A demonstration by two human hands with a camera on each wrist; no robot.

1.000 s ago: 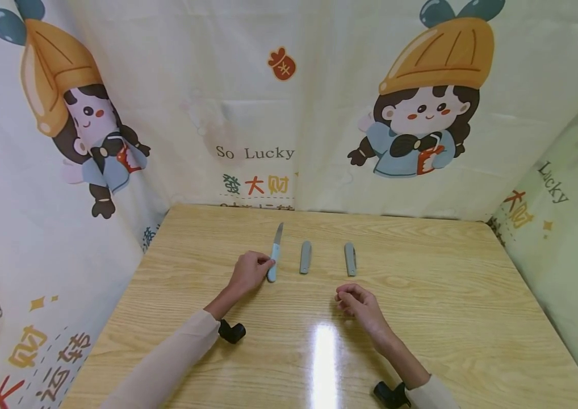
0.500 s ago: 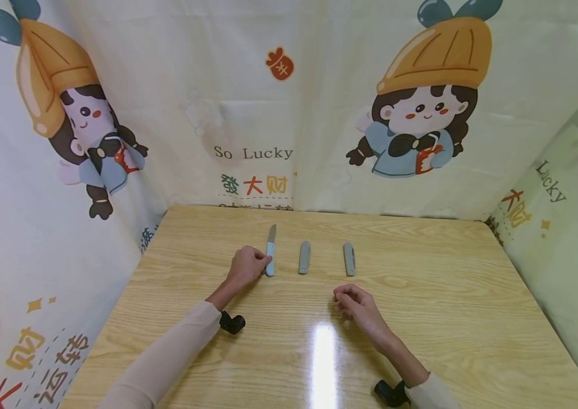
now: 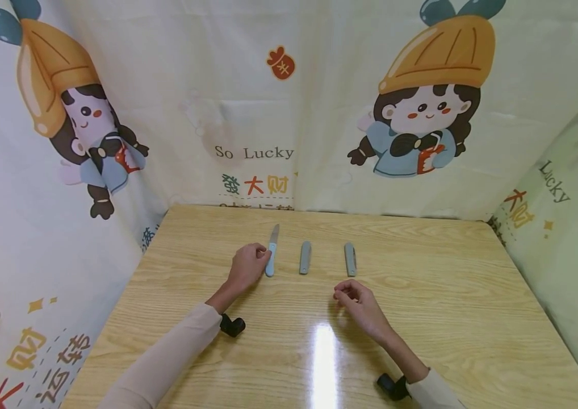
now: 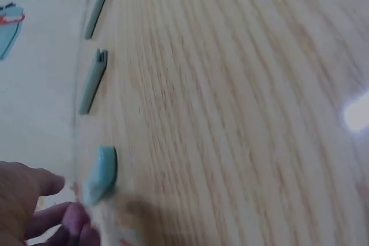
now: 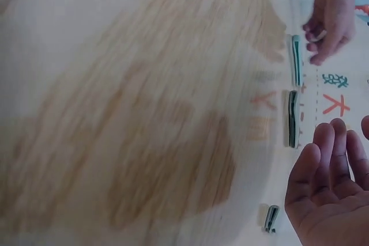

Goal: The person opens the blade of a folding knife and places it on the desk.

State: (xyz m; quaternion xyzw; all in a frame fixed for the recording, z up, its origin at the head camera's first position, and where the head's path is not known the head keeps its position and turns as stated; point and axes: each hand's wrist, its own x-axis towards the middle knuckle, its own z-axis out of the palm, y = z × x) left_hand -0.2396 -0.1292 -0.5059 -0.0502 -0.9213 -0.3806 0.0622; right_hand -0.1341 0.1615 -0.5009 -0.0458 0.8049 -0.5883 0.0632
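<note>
A knife with a light blue handle (image 3: 271, 264) and its blade out lies on the wooden table (image 3: 437, 295), blade pointing to the far edge. My left hand (image 3: 248, 266) is close beside the handle on its left; in the left wrist view a gap shows between the thumb (image 4: 51, 182) and the knife handle (image 4: 104, 171). To the right lie two grey folded pocket knives, the middle one (image 3: 305, 258) and the right one (image 3: 350, 259), roughly parallel. Nearest to the right folded knife, my right hand (image 3: 363, 307) hovers with loosely bent fingers and holds nothing.
A printed cloth (image 3: 330, 125) hangs behind the table and along both sides. A bright light reflection (image 3: 323, 363) lies on the table's near middle. Black wrist cameras sit on the left wrist (image 3: 233, 325) and the right wrist (image 3: 392, 387).
The blue-handled knife has shifted slightly left, and my left hand has let go of it. My right hand has risen a little. Both folded knives stay where they were.
</note>
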